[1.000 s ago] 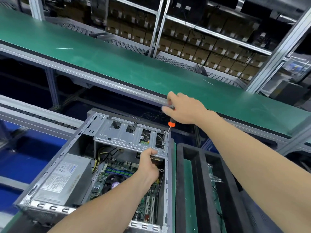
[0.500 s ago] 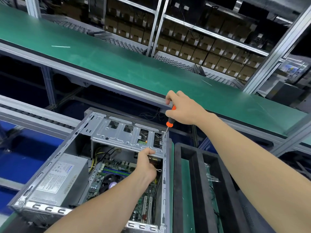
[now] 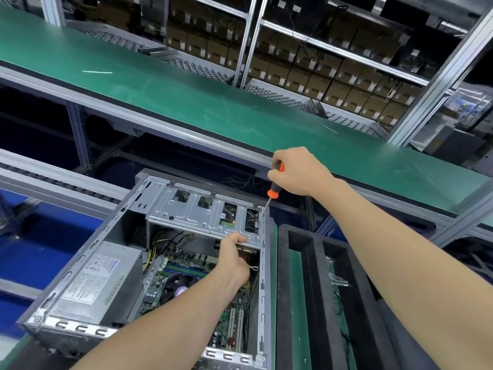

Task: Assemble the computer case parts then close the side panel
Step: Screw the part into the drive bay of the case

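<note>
Case [image 3: 262, 289]: lies on its side, open face up, side panel off, just left of the tray.
Cage [image 3: 186, 214]: silver drive cage, seated across the far end of the case, above the board.
Right hand [image 3: 298, 172]: clenched round the screwdriver's handle, held over the far right corner of the case.
Screwdriver [image 3: 273, 192]: orange and black handle, shaft slanting down and left; its tip meets the cage at the right corner, beside the case rail.
Left hand [image 3: 232, 260]: grasps the near edge of the cage, thumb on top, fingers curled under it and mostly hidden.
PSU [image 3: 98, 279]: grey box with a white label, in the left near part of the case.
Board [image 3: 186, 276]: green, on the case floor, with a fan and slots showing.
Tray [image 3: 314, 289]: black foam with long slots, touching the case's right side.
Belt [image 3: 186, 102]: green conveyor running behind the case.
Boxes [image 3: 333, 76]: brown cartons in rows on shelves beyond the belt.
</note>
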### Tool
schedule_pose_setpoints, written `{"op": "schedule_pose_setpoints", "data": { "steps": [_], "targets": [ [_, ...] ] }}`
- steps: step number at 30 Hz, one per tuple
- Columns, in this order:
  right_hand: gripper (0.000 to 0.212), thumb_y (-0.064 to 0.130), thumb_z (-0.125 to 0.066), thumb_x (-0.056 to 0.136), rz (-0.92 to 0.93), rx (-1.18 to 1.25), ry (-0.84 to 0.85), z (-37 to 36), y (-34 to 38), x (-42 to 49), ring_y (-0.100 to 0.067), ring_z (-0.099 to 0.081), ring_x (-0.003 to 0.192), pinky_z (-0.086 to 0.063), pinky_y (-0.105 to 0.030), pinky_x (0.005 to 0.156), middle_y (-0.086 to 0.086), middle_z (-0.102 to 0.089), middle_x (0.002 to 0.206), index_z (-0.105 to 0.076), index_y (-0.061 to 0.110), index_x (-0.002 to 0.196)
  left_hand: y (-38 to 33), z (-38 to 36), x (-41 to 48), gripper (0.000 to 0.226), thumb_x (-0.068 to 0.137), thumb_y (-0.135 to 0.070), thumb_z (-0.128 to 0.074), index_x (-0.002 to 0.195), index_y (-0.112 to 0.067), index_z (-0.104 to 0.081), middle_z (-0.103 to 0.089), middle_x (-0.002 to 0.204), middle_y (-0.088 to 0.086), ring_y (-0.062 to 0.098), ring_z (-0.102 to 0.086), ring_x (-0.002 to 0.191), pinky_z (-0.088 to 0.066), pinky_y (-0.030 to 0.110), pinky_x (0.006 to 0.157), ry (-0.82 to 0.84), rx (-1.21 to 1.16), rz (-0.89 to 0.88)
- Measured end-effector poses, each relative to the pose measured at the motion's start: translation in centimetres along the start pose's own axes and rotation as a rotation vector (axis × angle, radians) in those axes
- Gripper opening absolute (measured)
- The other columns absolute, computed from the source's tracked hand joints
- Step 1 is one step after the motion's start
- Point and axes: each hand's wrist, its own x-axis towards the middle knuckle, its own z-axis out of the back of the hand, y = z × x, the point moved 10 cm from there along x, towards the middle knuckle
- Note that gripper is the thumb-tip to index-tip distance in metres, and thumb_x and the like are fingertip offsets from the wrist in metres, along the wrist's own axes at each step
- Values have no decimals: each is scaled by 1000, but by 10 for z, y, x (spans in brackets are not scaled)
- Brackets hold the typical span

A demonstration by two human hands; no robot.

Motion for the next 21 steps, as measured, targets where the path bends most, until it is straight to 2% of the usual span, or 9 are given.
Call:
{"op": "schedule_pose_setpoints", "data": {
  "steps": [2, 4, 6, 8, 11, 12, 15, 19, 21],
  "targets": [
    [33, 54, -54, 96, -22, -66, -30, 5, -3, -1, -25, -58, 78, -42, -31, 58, -4, -61, 91, -61, 22, 98, 0, -1, 1, 45, 50, -9, -62, 95, -8, -56, -66, 95, 11, 35, -61, 84, -52, 58, 99, 13, 4, 0],
    [40, 62, -49, 98, -5, -121, -54, 8, -1, -2, -27, -58, 81, -45, -33, 62, -1, -59, 90, -59, 23, 100, 1, -1, 2, 44, 50, -9, -61, 94, -7, -57, -67, 93, 12, 36, -62, 82, -52, 58, 98, 18, -1, 3],
    [28, 48, -54, 98, 65, -22, 12, 0, 5, -3, -29, -58, 94, -48, -38, 75, -1, -56, 100, -58, 23, 109, 1, -1, 2, 43, 50, -9, -61, 92, -7, -57, -67, 92, 11, 35, -62, 81, -53, 57, 96, 18, -3, 6],
    [23, 40, -56, 100, 91, 25, 26, -3, 9, -5, -30, -59, 96, -46, -38, 75, -1, -55, 98, -56, 20, 112, 1, -1, 2, 39, 50, -9, -61, 89, -7, -58, -68, 91, 12, 35, -63, 79, -55, 55, 92, 21, -4, 12],
    [45, 68, -43, 100, 21, -113, -56, 4, 4, -8, -29, -57, 81, -46, -38, 69, -2, -58, 90, -52, 23, 106, 2, -2, 1, 35, 51, -9, -61, 86, -7, -60, -69, 89, 12, 35, -64, 76, -57, 53, 87, 24, -2, 18],
    [45, 67, -42, 99, 24, -103, -51, 2, 5, -8, -29, -56, 83, -46, -39, 71, -2, -57, 93, -52, 24, 104, 2, -2, 1, 34, 51, -9, -61, 85, -8, -60, -69, 89, 12, 35, -64, 77, -57, 52, 87, 21, -3, 19],
    [21, 43, -50, 99, 61, 5, 13, -4, 9, -7, -30, -57, 93, -51, -43, 78, -3, -57, 103, -54, 23, 103, 2, -1, 2, 33, 48, -9, -62, 81, -9, -56, -67, 88, 10, 33, -62, 76, -58, 47, 84, 6, 0, 18],
    [38, 61, -48, 100, 49, -108, -16, 4, 5, -6, -28, -59, 83, -52, -42, 74, -1, -59, 97, -49, 24, 108, 1, 0, 1, 30, 47, -9, -61, 76, -10, -54, -67, 81, 8, 31, -63, 67, -59, 40, 73, 0, -2, 10],
    [25, 44, -59, 97, 129, 27, 66, -4, 11, -9, -27, -59, 90, -52, -44, 80, 1, -52, 103, -49, 26, 111, 1, 0, 2, 33, 46, -9, -62, 77, -11, -53, -67, 81, 8, 30, -62, 68, -59, 40, 72, -11, -8, 11]
  ]
}}
